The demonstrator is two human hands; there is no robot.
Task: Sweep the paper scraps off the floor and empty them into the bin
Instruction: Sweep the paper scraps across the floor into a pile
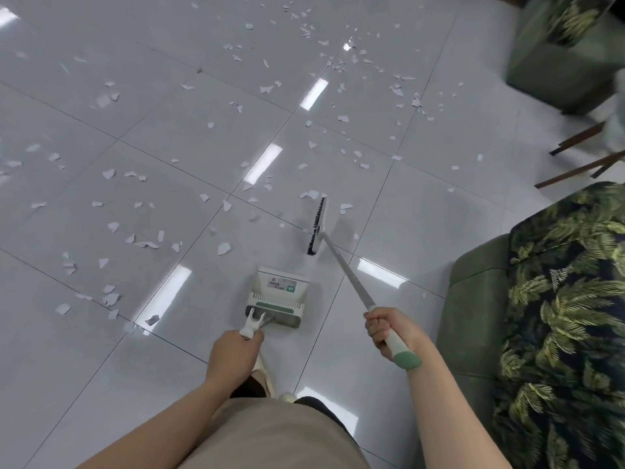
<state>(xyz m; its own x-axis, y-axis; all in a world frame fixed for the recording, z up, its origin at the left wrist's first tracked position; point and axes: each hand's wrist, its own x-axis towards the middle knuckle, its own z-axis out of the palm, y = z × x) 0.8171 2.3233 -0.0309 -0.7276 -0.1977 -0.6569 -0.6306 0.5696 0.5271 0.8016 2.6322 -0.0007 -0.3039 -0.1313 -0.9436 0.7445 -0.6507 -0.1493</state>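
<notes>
Several white paper scraps (224, 248) lie scattered over the glossy grey tiled floor (101, 350), thickest toward the far side. My left hand (233, 353) grips the forked handle of a white and green dustpan (278, 297), which stands on the floor just ahead of my feet. My right hand (389, 328) grips the green-tipped end of a grey broom pole (345, 272). The broom's black-bristled head (318, 226) rests on the floor beyond the dustpan, to its right. No bin is in view.
A green sofa with a leaf-patterned cushion (558, 316) fills the right side. A matching green stool (568, 52) stands at the far right corner, with dark wooden chair legs (581, 169) between them. Ceiling lights reflect in the tiles.
</notes>
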